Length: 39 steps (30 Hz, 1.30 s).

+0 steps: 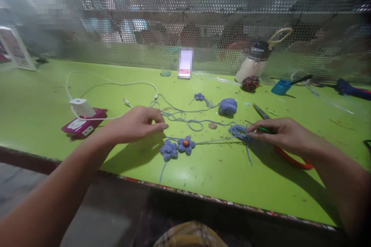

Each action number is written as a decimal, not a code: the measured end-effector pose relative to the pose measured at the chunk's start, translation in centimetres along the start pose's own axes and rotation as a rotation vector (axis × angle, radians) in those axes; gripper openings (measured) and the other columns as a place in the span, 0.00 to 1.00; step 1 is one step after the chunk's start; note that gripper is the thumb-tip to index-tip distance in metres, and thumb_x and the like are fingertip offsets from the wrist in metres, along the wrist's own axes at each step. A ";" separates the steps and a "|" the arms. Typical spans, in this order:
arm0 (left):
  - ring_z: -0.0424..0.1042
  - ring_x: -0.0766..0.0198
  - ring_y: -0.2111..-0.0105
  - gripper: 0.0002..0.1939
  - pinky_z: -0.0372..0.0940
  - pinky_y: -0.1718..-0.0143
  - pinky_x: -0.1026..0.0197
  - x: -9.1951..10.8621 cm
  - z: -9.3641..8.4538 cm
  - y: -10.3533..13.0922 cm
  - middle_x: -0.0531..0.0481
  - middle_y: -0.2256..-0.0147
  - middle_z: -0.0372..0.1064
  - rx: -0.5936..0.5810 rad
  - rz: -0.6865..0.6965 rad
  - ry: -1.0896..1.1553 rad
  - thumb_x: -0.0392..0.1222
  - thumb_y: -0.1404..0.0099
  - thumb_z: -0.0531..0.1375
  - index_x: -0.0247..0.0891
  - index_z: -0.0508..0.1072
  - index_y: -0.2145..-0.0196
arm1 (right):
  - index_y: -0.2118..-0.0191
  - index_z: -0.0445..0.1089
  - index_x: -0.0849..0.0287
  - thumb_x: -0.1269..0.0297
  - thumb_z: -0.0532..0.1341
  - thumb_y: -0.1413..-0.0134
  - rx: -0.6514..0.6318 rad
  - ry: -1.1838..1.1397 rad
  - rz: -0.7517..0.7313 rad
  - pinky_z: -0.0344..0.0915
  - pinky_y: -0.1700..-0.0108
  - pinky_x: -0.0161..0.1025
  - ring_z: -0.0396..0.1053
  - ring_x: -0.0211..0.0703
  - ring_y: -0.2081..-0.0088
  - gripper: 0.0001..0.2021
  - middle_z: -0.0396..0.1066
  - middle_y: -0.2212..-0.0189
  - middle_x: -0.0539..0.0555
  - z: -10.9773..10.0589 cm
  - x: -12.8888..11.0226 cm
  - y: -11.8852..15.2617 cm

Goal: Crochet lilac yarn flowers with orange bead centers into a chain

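My left hand [142, 123] hovers above the green table, its fingers curled with thumb and forefinger slightly apart and nothing visible between them. Just right of it lie a blue-purple crocheted flower [169, 150] and another flower [186, 145] with an orange centre. A strand runs from them to a looped bundle of blue yarn [239, 131], which my right hand [275, 133] pinches at its right end. Scissors [294, 159] with a red handle lie partly hidden under my right hand. Behind are a ball of blue yarn [227, 107] and a small flower [199, 96].
A magenta power strip [84, 126] with a white charger [82, 107] and cable sits at the left. Towards the mesh screen stand a phone [185, 63] and a bottle [253, 61]. A multicoloured yarn ball [250, 83] and a blue tape holder [281, 87] are at the back right.
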<state>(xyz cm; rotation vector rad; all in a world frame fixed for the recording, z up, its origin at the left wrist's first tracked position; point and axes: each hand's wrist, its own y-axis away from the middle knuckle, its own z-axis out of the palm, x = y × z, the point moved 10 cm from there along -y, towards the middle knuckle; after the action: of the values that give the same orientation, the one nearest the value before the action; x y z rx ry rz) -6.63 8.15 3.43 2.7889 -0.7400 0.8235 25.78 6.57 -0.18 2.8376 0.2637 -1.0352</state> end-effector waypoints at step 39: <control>0.73 0.57 0.56 0.22 0.67 0.57 0.52 -0.8 1.7 -18.4 0.42 0.55 0.73 0.161 -0.127 0.526 0.37 0.38 0.63 0.35 0.66 0.46 | 0.67 0.77 0.58 0.72 0.58 0.46 -0.030 -0.063 -0.187 0.64 0.65 0.38 0.71 0.43 0.68 0.10 0.76 0.71 0.53 3.5 -7.1 2.0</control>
<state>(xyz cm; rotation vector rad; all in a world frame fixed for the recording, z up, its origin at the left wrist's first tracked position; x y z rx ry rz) 2.68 24.01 1.60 2.5213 -0.4148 1.5553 18.67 3.12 1.82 2.7894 0.5434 -1.1416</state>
